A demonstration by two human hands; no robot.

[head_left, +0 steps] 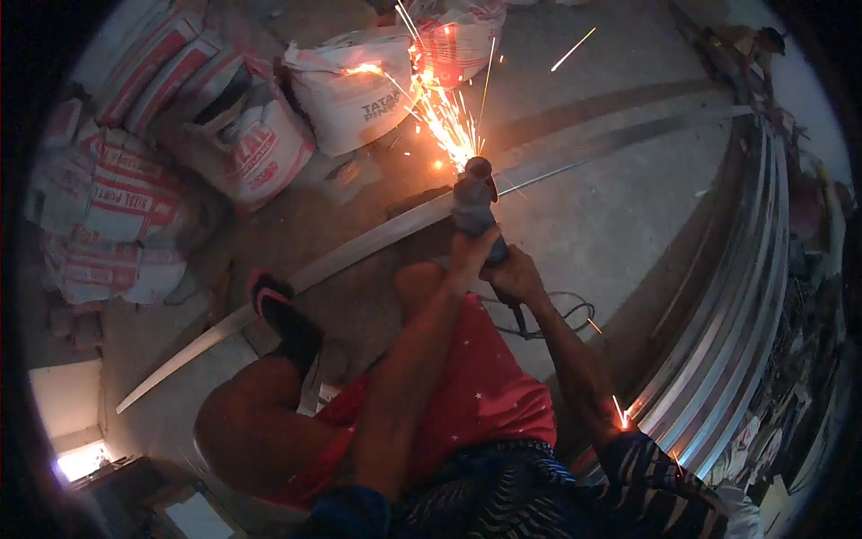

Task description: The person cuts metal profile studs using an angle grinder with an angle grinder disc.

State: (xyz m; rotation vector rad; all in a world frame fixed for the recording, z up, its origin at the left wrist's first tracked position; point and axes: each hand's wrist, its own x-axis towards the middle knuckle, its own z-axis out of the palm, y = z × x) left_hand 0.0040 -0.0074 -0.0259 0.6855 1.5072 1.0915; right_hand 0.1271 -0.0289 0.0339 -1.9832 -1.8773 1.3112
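Note:
An angle grinder (473, 205) is held in both my hands, its head on a long metal bar (377, 235) that lies across the floor. Bright sparks (446, 117) fly from the contact, up and away from me. My left hand (473, 254) is wrapped round the grinder body, and my right hand (514, 274) grips its rear end. The dark power cord (575, 310) loops on the floor beside my right forearm. My foot in a dark sock and sandal (285, 310) is at the bar, left of the grinder. The disc's edge is partly hidden.
Printed cement sacks (117, 198) are piled at the left. An opened white sack (350, 99) stands in the sparks' path. Several long metal bars (718, 359) lie along the right side, with clutter (790, 395) beyond them. A few sparks land near my right sleeve.

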